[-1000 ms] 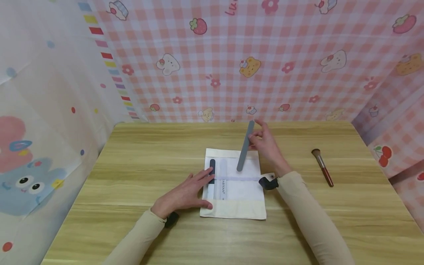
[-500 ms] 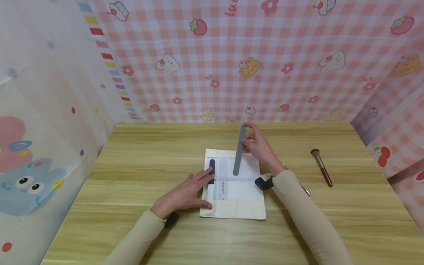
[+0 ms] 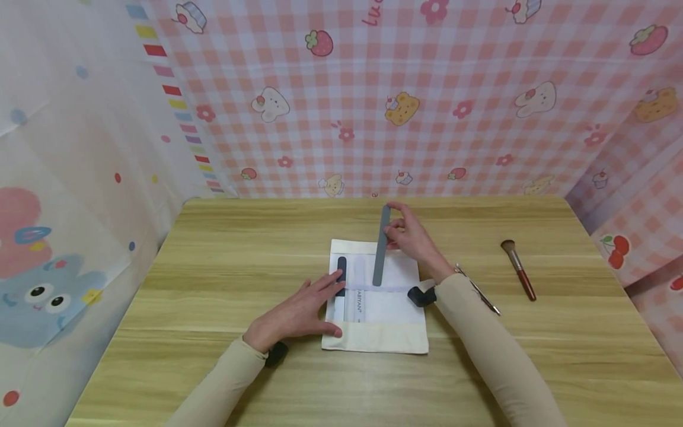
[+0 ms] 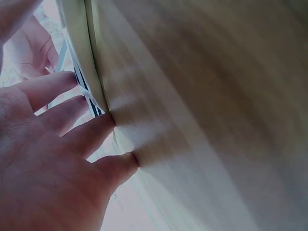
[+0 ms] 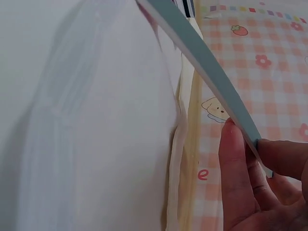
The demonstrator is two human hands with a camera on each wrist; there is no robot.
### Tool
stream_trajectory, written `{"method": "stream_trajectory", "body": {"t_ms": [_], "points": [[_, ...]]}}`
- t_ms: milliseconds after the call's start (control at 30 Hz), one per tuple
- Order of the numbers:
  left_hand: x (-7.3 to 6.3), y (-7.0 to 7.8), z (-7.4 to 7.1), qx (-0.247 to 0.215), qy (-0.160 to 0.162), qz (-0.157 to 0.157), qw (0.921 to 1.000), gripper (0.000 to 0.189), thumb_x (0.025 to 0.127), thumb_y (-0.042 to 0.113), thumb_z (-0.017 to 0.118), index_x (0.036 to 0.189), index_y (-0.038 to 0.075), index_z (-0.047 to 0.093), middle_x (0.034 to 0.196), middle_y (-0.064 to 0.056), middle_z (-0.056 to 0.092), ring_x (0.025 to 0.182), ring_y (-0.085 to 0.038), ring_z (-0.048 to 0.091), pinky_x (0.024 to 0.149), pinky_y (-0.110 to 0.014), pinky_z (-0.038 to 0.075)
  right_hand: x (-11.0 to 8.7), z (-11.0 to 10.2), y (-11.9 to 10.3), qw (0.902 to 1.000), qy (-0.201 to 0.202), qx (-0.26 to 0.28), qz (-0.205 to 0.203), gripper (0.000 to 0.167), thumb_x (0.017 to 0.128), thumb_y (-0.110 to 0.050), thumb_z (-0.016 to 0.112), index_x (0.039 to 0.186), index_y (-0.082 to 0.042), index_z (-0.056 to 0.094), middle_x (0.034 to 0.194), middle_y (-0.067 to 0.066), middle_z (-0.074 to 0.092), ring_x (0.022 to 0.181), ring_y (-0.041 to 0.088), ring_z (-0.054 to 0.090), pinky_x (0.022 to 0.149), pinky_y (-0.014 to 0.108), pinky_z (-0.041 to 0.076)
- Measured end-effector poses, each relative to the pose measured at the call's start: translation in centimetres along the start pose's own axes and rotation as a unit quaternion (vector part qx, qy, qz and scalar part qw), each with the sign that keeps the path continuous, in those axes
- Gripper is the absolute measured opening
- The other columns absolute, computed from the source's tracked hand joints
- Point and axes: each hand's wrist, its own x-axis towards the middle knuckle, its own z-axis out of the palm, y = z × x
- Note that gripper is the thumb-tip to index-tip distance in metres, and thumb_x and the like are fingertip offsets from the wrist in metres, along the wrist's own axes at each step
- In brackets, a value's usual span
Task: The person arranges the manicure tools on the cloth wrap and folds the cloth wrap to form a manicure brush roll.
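A cream fabric pouch [image 3: 392, 337] lies flat at the middle of the table. My left hand [image 3: 299, 313] rests on its left edge, fingers spread, beside a dark strip [image 3: 342, 265] with rounded ends tucked into the pouch. A clear strip with lettering [image 3: 360, 302] sits just right of that one. Between thumb and fingers, my right hand [image 3: 415, 238] pinches a grey nail file [image 3: 380, 252] near its far end. The file slants over the pouch, its near tip right at the band [image 3: 392, 289] across the middle. In the right wrist view the nail file [image 5: 211, 79] bends slightly.
A makeup brush [image 3: 519, 270] with a red-brown handle lies on the right of the wooden table [image 3: 224, 249]. A thin silver metal tool [image 3: 482, 293] lies beside the right sleeve, partly hidden by it. Patterned cloth [image 3: 331, 89] hangs behind the table.
My right hand has moved left and slightly nearer with the nail file, which now stands more upright in view. The silver tool has come out from behind the sleeve. My left hand has stayed put.
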Motion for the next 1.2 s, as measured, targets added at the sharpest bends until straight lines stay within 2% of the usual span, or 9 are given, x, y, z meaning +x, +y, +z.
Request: {"method": "stream_trajectory", "body": {"t_ms": [300,567,767,1200], "points": [[0.0,0.0,0.0,-0.003,-0.001,0.002,1.0,0.096,0.086,0.048,0.083,0.161,0.01,0.037,0.172,-0.005,0.018,0.155,-0.027,0.025,0.124,-0.061,0.016,-0.2,0.0,0.3,0.9998,-0.003,-0.009,0.019,0.057,0.108,-0.005,0.052,0.16,-0.011,0.029,0.116,0.025,0.064,0.086,0.027,0.068,0.079,0.037,0.063],[0.0,0.0,0.0,-0.001,-0.001,0.002,1.0,0.097,0.086,0.048,0.083,0.161,0.01,0.037,0.172,-0.005,0.018,0.155,-0.027,0.025,0.124,-0.062,0.016,-0.3,0.3,0.5,0.999,-0.01,0.003,0.043,0.054,0.107,-0.007,0.055,0.157,-0.012,0.035,0.113,0.022,0.065,0.085,0.027,0.068,0.075,0.036,0.062],[0.0,0.0,0.0,0.002,-0.001,0.002,1.0,0.096,0.086,0.049,0.083,0.161,0.01,0.037,0.173,-0.005,0.018,0.156,-0.027,0.025,0.124,-0.061,0.017,-0.5,0.6,0.7,0.9981,-0.02,0.009,0.058,0.05,0.107,-0.005,0.055,0.154,-0.009,0.04,0.116,0.023,0.063,0.088,0.027,0.068,0.077,0.037,0.063],[0.1,0.1,0.0,-0.001,-0.002,-0.005,1.0,0.096,0.085,0.049,0.083,0.161,0.011,0.037,0.173,-0.004,0.019,0.155,-0.027,0.026,0.124,-0.061,0.016,-1.2,1.2,1.3,0.9975,-0.035,0.003,0.062,0.046,0.107,-0.006,0.055,0.151,-0.008,0.045,0.116,0.022,0.06,0.088,0.026,0.067,0.076,0.034,0.063]]}}
